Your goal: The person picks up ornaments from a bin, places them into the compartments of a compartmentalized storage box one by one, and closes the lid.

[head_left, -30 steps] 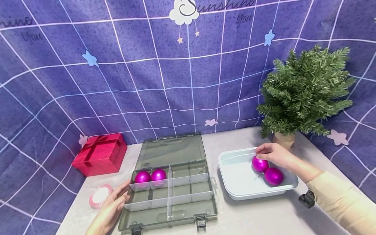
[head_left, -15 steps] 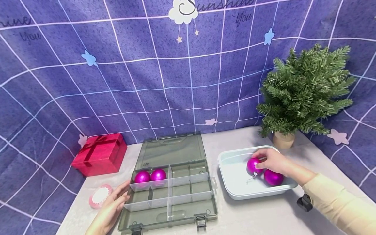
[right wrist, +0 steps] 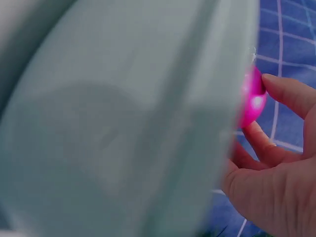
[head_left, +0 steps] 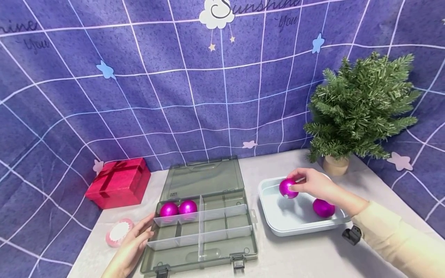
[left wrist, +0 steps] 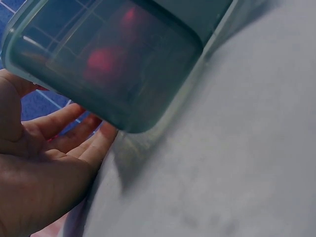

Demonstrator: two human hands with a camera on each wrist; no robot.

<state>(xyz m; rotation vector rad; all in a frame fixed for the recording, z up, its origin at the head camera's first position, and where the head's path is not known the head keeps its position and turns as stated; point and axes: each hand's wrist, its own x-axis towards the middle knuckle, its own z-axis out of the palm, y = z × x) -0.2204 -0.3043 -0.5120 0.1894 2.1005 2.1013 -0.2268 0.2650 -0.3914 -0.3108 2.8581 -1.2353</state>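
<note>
Pinching a magenta ball [head_left: 286,188] over the tray [head_left: 278,218], the right hand [head_left: 310,183] seems mid-pickup, needing more lift next; the relaxed left hand [head_left: 130,242] touches the box [head_left: 201,265].

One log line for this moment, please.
right hand: holding magenta ball over pale tray | left hand: at left side of open organizer | tray: one more ball | organizer: two balls

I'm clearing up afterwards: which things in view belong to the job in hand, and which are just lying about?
Likely in use:
magenta ball in the right hand
second ball in the pale tray
divided box, left hand against it
two balls inside it

Likely just lying about:
red gift box
pink-and-white round item
small tree
</note>
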